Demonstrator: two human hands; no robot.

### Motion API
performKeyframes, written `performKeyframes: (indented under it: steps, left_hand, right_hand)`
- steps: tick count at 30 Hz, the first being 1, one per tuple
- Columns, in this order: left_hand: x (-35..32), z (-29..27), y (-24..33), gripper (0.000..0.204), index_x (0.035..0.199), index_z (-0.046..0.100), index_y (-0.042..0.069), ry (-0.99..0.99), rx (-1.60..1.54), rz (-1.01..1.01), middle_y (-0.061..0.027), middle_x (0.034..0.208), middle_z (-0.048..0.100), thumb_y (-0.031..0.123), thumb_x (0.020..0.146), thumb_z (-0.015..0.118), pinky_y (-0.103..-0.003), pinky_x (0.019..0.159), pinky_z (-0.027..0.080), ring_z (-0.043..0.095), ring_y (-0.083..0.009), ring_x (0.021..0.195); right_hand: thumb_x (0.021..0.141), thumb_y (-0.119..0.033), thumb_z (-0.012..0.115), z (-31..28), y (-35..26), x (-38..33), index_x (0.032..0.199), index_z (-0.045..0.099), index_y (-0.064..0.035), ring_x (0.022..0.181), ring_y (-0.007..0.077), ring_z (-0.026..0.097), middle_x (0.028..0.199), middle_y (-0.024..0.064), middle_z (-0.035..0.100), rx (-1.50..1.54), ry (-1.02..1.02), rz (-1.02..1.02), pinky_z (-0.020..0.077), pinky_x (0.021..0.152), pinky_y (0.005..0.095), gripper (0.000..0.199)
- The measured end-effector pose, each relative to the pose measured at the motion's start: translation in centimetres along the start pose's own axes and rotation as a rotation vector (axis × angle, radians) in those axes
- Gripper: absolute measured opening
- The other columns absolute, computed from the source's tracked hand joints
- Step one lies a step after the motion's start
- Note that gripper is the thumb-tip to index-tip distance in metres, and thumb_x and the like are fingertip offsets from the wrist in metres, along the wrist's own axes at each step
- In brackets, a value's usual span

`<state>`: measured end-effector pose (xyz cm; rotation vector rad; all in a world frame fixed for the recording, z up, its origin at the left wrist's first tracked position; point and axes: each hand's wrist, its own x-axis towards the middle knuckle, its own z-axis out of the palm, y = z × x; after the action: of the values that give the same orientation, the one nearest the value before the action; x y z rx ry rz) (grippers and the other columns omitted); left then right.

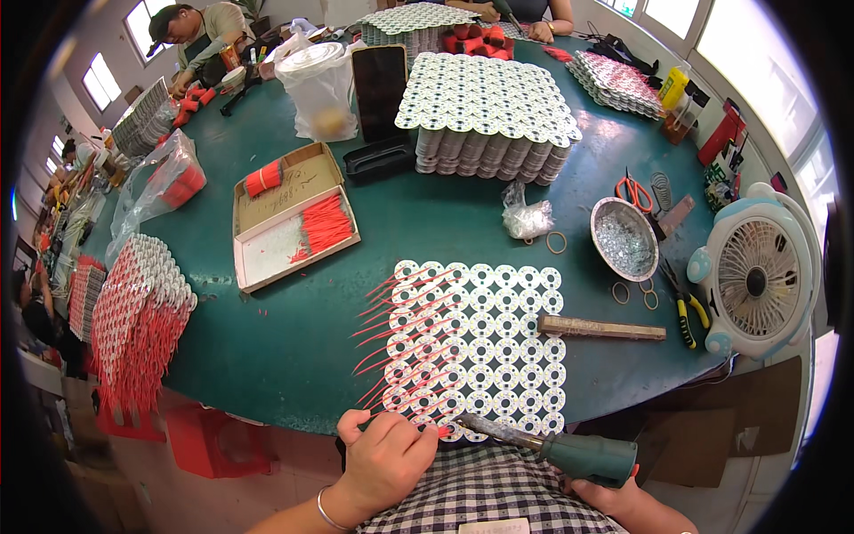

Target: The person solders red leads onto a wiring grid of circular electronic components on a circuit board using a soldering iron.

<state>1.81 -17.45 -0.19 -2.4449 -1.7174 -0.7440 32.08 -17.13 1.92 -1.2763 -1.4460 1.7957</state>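
A white panel of round ring-shaped circuit boards (505,351) lies at the table's near edge in front of me. Thin red wires (400,334) run from its left columns out past its left side. My left hand (384,461) is closed at the panel's lower left corner, with red wire at its fingertips; how many pieces it holds is hidden. In my right hand (605,495) is a soldering iron (583,456) with a thick green handle. Its metal tip points left and rests over the bottom row, close to my left fingertips.
A wooden bar (605,328) touches the panel's right side. Beyond lie a box of red wires (298,218), a metal bowl (623,238), yellow-black pliers (685,307), a fan (756,280) and a tall panel stack (489,116). Wired panels (142,311) stand left. Other people work across the table.
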Motion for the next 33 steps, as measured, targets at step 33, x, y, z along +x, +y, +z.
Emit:
performKeyframes:
  steps: [33]
  left_hand:
    - [3.5,-4.9,-3.8,0.01,0.073,0.065,0.013,-0.051,-0.057,-0.218,0.0018,0.074,0.053,0.011,0.064,0.068,-0.035,0.072,0.035,0.052,-0.0185,0.074]
  right_hand:
    - [0.079,-0.019,0.058,-2.6,-0.2,2.1,0.123,0.038,0.0044,0.055,0.0241,0.061,0.105,0.0211,0.057,0.232,0.324,-0.213,0.0488,0.046,0.0304,0.054]
